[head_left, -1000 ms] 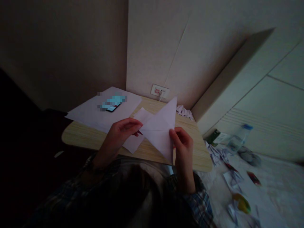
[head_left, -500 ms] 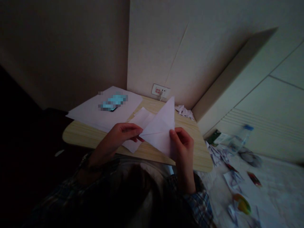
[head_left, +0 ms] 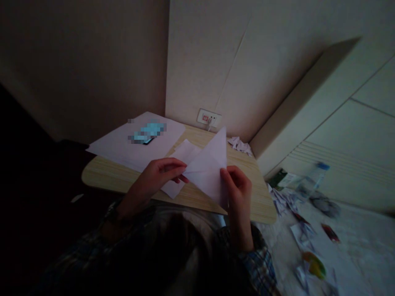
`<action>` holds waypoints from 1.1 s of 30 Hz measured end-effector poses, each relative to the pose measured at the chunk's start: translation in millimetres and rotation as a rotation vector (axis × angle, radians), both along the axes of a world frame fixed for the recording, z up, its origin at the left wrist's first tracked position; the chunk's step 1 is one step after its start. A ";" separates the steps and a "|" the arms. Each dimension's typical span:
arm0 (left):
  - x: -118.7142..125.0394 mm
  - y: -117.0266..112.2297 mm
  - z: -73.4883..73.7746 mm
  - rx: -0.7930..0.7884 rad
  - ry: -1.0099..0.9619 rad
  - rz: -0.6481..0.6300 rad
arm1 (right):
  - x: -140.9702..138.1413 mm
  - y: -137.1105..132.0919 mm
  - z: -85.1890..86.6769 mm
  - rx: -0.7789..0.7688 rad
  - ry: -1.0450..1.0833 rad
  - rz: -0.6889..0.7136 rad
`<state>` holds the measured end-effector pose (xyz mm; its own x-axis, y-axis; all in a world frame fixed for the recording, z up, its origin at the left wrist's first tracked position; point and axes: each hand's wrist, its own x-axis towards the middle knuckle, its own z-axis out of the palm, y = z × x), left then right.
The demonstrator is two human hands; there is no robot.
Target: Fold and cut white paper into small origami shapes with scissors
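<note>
A white sheet of paper, folded into a triangular shape with a crease across it, is held up above the table. My left hand pinches its left corner between thumb and fingers. At the right edge my right hand grips it, thumb on the near face and the fingers partly hidden behind. Beneath it, more white paper pieces lie on the wooden table.
A phone with a lit, blurred screen rests on large white sheets. Folded paper pieces sit at the table's back right, near a wall socket. Right of the table, a bottle and more folded papers lie on a pale surface.
The paper's left corner has shifted very slightly right with my left hand. My right hand has kept its place and its grip.
</note>
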<state>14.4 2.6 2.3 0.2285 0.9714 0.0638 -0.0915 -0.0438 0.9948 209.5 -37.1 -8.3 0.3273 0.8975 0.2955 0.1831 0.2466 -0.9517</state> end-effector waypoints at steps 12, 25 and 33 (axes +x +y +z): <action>7.7 -6.8 -1.4 0.223 -0.032 0.310 | -5.1 6.4 -6.7 -0.081 0.029 0.105; 6.3 -18.1 20.2 0.801 0.295 0.561 | -9.4 -24.6 31.3 0.516 -0.382 -0.407; 9.3 -19.3 26.1 0.997 0.415 0.530 | -9.3 -29.0 40.5 0.585 -0.322 -0.263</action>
<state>23.7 -16.7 28.4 -0.0035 0.5156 0.8568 0.4897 -0.7461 0.4510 200.2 -66.1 32.2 0.3265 0.4660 0.8223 0.5560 0.6088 -0.5658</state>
